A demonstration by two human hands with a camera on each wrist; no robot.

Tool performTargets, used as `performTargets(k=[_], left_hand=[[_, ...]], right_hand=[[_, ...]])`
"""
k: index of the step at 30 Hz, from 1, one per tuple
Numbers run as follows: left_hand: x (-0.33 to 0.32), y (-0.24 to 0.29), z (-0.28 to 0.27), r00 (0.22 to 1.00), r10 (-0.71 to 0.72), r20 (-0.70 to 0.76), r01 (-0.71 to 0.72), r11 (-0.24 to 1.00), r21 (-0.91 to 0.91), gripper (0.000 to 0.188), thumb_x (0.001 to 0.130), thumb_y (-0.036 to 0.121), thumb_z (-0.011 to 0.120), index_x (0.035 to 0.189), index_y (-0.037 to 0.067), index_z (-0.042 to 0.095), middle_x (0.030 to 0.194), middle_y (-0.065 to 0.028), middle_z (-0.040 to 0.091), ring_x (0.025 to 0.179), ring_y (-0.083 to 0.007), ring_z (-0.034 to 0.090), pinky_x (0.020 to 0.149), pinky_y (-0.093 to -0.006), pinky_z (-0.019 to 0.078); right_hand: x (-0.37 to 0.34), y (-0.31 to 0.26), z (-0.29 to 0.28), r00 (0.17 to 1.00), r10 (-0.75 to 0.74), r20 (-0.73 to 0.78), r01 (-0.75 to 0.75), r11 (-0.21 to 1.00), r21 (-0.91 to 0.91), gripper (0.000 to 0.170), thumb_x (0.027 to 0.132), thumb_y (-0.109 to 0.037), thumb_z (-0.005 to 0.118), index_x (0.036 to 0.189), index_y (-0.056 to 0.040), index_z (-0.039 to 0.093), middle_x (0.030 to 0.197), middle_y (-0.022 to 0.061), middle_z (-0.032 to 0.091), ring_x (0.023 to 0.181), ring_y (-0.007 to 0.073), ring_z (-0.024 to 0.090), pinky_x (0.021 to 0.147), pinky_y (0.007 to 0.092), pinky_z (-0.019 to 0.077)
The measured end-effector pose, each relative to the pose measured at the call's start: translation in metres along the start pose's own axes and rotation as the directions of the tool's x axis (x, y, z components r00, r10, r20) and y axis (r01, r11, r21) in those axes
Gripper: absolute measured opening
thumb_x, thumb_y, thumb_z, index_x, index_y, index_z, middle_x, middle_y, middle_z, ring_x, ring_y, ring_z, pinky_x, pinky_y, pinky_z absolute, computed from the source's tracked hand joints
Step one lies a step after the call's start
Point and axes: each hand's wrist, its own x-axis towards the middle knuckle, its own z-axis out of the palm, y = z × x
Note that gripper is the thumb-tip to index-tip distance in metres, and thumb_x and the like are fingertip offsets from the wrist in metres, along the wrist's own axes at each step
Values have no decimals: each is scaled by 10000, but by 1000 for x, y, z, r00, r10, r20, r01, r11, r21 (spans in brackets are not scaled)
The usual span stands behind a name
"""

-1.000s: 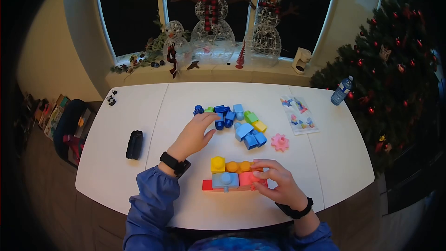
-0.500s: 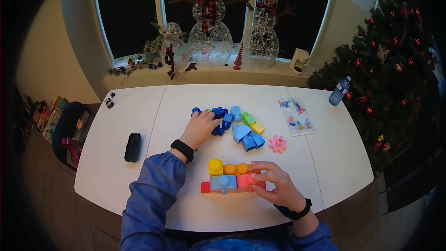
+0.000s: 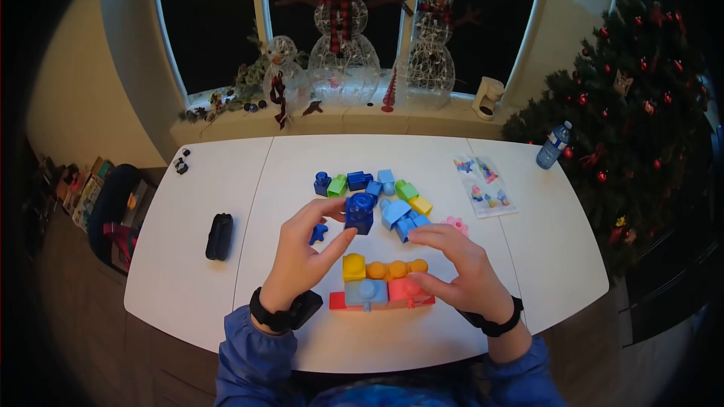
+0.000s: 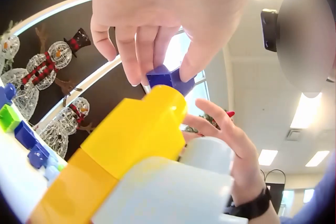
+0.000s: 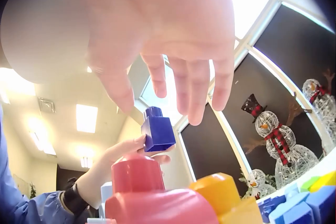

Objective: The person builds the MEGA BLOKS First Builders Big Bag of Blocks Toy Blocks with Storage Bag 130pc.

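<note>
My left hand (image 3: pixel 300 249) pinches a dark blue building block (image 3: pixel 360 213) between thumb and fingertips, held up off the table with its stud on top. Below it stands a joined row of blocks: a red base (image 3: pixel 336 301), a light blue block (image 3: pixel 367 293), a coral-pink block (image 3: pixel 403 291), a yellow block (image 3: pixel 354 267) and an orange piece (image 3: pixel 396 270) with several studs. My right hand (image 3: pixel 469 271) hovers over the pink end with fingers spread and nothing in its grasp. In the right wrist view, the held block (image 5: pixel 158 132) appears beyond the pink stud.
Loose blue, green and yellow blocks (image 3: pixel 403 215) lie farther back. A blue star-shaped piece (image 3: pixel 318 234) and a pink gear-shaped piece (image 3: pixel 456 224) flank them. Also on the table are a black case (image 3: pixel 219 237), a picture sheet (image 3: pixel 486 186) and a water bottle (image 3: pixel 554 145).
My left hand has picked a dark blue block from the loose pieces and drawn it back toward me. My right hand has lifted off the pink block, its fingers opening.
</note>
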Motion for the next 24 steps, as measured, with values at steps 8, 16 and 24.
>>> performTargets(k=[8,16,24], left_hand=[[-13,17,12,984,140,108,-142,990,13,497,820,123,835,1281,41,667,1123,-137,733,1036,-290,693,940,-372,505],[-31,15,-2,953,-39,299,65,995,-77,910,736,317,941,1496,54,516,1343,-173,665,1263,-354,621,1077,-419,480],[-47,6,3,906,-185,382,194,981,15,790,725,302,955,1370,41,582,1276,-174,680,1100,-332,680,999,-381,527]], right_hand=[[29,-6,13,999,-21,-30,22,998,66,550,894,-135,804,1389,-50,580,1311,157,667,1146,340,671,981,405,536],[23,-1,16,1000,3,-17,-2,997,73,391,908,-119,787,1264,-41,644,1183,146,712,1039,317,706,875,388,570],[14,16,37,987,24,159,-44,992,120,286,896,-113,790,1133,-29,653,970,129,701,817,309,710,708,361,569]])
